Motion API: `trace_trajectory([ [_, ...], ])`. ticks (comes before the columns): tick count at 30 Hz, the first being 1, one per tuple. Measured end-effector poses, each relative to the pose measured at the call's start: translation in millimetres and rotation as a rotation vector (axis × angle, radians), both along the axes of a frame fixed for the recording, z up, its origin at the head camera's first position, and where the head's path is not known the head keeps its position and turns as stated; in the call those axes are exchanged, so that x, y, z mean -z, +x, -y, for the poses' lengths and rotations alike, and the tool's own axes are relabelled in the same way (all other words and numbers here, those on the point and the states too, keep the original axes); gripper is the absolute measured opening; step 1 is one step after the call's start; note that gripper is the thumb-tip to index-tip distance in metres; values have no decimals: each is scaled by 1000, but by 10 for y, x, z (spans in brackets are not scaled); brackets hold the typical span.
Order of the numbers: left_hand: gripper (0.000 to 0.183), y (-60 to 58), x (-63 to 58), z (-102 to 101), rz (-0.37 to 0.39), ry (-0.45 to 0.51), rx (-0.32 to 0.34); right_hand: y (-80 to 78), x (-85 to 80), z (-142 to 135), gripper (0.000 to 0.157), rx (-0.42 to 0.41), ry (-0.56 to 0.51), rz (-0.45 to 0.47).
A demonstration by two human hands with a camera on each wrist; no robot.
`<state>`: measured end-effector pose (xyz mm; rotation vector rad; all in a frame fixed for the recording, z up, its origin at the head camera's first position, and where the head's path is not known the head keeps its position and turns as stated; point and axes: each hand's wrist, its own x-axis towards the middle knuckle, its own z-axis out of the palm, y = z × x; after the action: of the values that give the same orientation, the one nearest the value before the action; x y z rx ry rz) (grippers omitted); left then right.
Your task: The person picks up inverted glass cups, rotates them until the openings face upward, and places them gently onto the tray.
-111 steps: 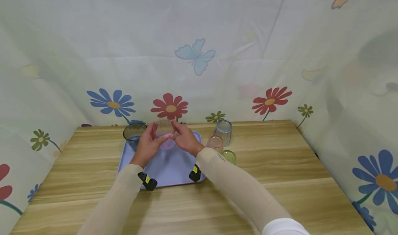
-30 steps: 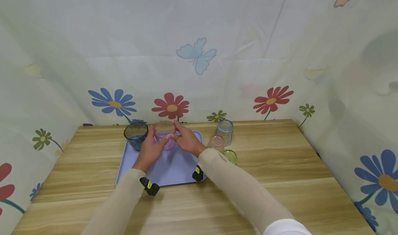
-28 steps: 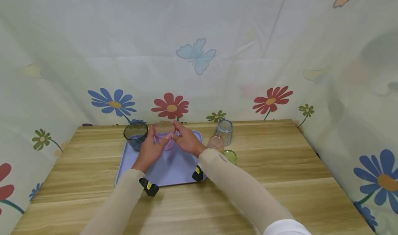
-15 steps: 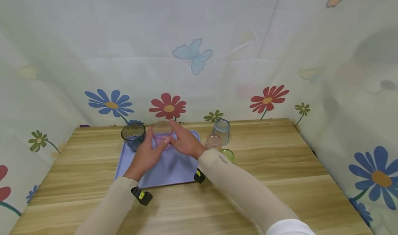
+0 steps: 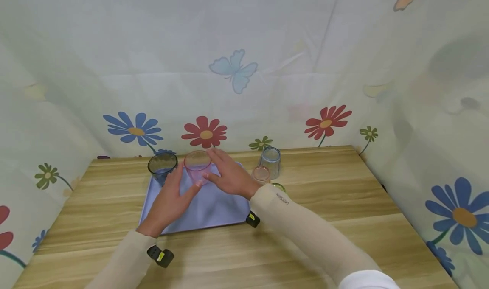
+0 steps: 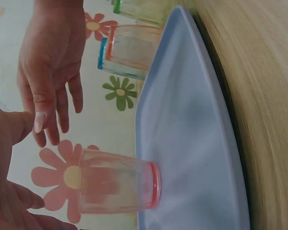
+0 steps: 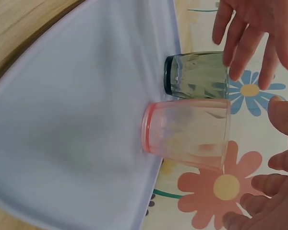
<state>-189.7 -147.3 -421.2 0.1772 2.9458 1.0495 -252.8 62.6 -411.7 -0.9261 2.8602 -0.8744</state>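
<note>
A pink tinted drinking glass stands upright on the lavender tray, its thick pink base on the tray in the right wrist view. Beside it on the left is an upright dark grey-blue glass. My left hand is spread near the pink glass's left side, fingers fairly straight and holding nothing. On the other side, my right hand has its fingers extended close to the rim. In the left wrist view the pink glass stands apart from both hands.
Right of the tray, several glasses stand upside down on the wooden table: a blue one, an orange one and a green one partly hidden by the right sleeve. A flower-printed cloth hangs behind.
Both hands held the pink glass earlier; they have let go and moved apart, the left one back toward the body. The glass stays on the tray.
</note>
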Motion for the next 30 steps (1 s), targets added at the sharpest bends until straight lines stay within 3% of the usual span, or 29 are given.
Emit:
trace_trajectory([
  [8, 99, 106, -26, 66, -46, -110, 5, 55, -38, -125, 73, -15, 148, -68],
  [16, 99, 120, -5, 229, 0, -170, -8, 75, -126, -320, 75, -8, 271, -69],
  [22, 98, 144, 51, 329, -30, -162, -40, 67, -131, -473, 74, 1, 296, -62],
  [30, 98, 176, 53, 380, -71, -126, -35, 61, -105, -632, 75, 38, 324, -45],
])
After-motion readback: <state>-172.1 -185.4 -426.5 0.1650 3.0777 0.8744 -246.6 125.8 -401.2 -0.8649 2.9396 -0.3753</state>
